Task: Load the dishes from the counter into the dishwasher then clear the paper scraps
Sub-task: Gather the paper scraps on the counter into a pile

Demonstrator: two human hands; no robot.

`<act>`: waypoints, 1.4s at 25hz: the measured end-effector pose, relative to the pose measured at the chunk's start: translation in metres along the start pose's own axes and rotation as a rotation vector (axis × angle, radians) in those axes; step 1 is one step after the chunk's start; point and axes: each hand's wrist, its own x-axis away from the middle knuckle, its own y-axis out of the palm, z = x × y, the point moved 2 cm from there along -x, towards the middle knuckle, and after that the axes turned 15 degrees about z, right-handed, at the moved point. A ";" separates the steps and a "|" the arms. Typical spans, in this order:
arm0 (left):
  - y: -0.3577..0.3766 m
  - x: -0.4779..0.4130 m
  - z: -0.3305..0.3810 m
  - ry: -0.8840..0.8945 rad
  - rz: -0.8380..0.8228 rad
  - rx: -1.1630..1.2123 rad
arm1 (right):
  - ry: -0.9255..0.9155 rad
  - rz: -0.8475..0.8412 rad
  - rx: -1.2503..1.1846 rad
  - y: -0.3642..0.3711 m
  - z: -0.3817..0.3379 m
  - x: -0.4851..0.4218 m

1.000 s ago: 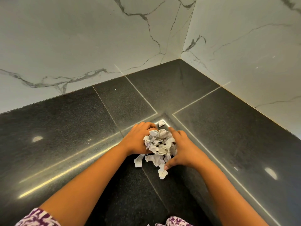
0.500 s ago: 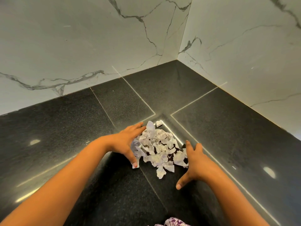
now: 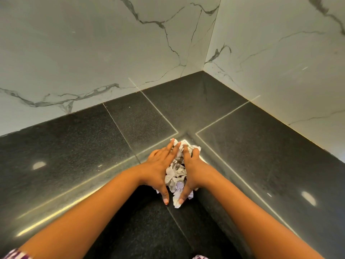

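Where the fingers [image 3: 172, 148] of my left hand [image 3: 158, 165] lie straight and close together, they press flat against the left side of the paper scraps [image 3: 176, 174]. My right hand [image 3: 195, 169] leans on the other side, its fingers side by side and slightly bent over the far end of the heap. Both thumbs reach back toward me, tips at the near edge of the pile. I see the scraps bunched between the two palms on the dark speckled surface [image 3: 261, 156], near its inner corner. Pale veined marble walls [image 3: 93, 53] rise behind. A patterned sleeve [image 3: 16, 255] shows at lower left.
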 end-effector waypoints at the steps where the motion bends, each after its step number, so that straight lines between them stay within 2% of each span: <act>1: 0.001 -0.002 0.001 0.006 0.007 -0.005 | -0.022 0.020 -0.008 0.001 -0.001 -0.003; 5: 0.007 -0.006 -0.002 -0.029 0.034 -0.001 | -0.042 0.089 -0.042 0.001 -0.001 -0.013; 18: 0.011 -0.018 -0.005 -0.107 0.159 0.057 | -0.051 -0.008 -0.140 -0.019 -0.008 -0.030; 23: 0.015 -0.016 -0.005 -0.120 0.381 0.131 | -0.068 0.100 -0.176 -0.008 0.004 -0.035; 28: 0.016 -0.012 -0.003 -0.107 0.476 0.222 | -0.015 0.235 -0.447 0.004 0.016 -0.025; 31: 0.011 -0.006 0.004 -0.161 0.526 0.371 | 0.067 0.350 -0.609 0.012 0.024 -0.018; 35: 0.008 0.000 0.005 -0.204 0.546 0.471 | 0.156 0.407 -0.651 0.014 0.019 -0.008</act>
